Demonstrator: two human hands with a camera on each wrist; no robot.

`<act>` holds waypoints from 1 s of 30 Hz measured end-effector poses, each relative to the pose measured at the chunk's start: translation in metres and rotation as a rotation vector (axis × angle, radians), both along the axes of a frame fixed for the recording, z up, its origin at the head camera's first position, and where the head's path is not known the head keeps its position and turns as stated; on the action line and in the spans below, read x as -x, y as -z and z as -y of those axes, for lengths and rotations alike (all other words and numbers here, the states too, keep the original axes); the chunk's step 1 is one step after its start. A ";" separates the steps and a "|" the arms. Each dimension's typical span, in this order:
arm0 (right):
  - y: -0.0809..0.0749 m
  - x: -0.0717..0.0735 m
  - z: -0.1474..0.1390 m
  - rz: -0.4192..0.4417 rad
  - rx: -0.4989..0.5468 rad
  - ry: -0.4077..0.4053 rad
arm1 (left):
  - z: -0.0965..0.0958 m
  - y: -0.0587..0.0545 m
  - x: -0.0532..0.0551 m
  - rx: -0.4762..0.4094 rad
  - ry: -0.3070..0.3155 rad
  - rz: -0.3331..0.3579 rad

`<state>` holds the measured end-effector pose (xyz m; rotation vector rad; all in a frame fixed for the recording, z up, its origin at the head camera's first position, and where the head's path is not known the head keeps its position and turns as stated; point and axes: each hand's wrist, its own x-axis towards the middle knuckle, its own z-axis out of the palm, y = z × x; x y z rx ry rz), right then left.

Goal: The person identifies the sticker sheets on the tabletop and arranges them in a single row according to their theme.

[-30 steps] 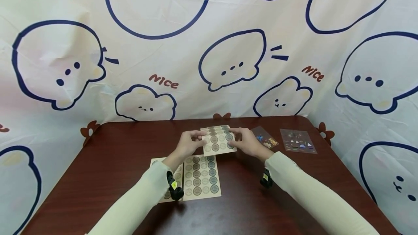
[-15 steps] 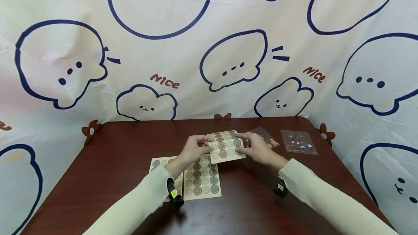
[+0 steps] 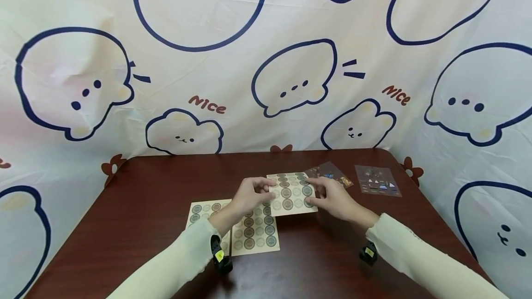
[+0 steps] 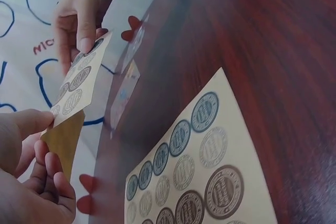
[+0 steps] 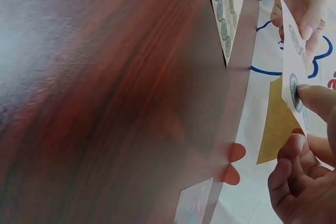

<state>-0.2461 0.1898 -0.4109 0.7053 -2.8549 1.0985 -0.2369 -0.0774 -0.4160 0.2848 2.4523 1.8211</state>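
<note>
A small cream sticker sheet (image 3: pixel 292 194) with rows of round, stamp-like stickers is held up between both hands. My left hand (image 3: pixel 248 195) pinches its left edge between thumb and fingers. At the right edge, my right hand (image 3: pixel 334 198) pinches it the same way. Behind the sheet, a golden-brown paper surface (image 4: pixel 65 139) shows in both wrist views. Below lie two larger-looking sheets of the same round stickers side by side: the right sheet (image 3: pixel 254 233) is partly covered by the held one, and the left sheet (image 3: pixel 198 211) is partly hidden by my left forearm.
Two clear sheets with small colourful pictures lie at the back right: a tilted clear sheet (image 3: pixel 330 173) behind my right hand and another clear sheet (image 3: pixel 378 181) further right. The dark red-brown table (image 3: pixel 137 206) meets a cartoon-printed cloth (image 3: pixel 241 128) at the back and sides.
Both hands have moved right and a little closer to me, carrying the held sticker sheet. More of the right-hand sheet's stickers and the tilted clear sheet now show.
</note>
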 end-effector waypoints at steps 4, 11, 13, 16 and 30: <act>0.002 -0.006 -0.007 -0.004 -0.001 -0.004 | -0.005 0.002 -0.006 -0.002 0.021 -0.009; 0.008 -0.014 -0.017 -0.003 -0.014 -0.012 | -0.015 0.005 -0.015 -0.023 0.053 -0.024; 0.009 -0.016 -0.019 0.009 -0.016 -0.011 | -0.017 0.007 -0.017 -0.011 0.057 -0.027; 0.012 -0.020 -0.024 0.023 -0.011 -0.015 | -0.022 0.011 -0.018 0.006 0.067 -0.024; 0.036 -0.023 -0.026 0.101 -0.051 -0.030 | -0.029 0.032 -0.033 0.095 0.108 -0.013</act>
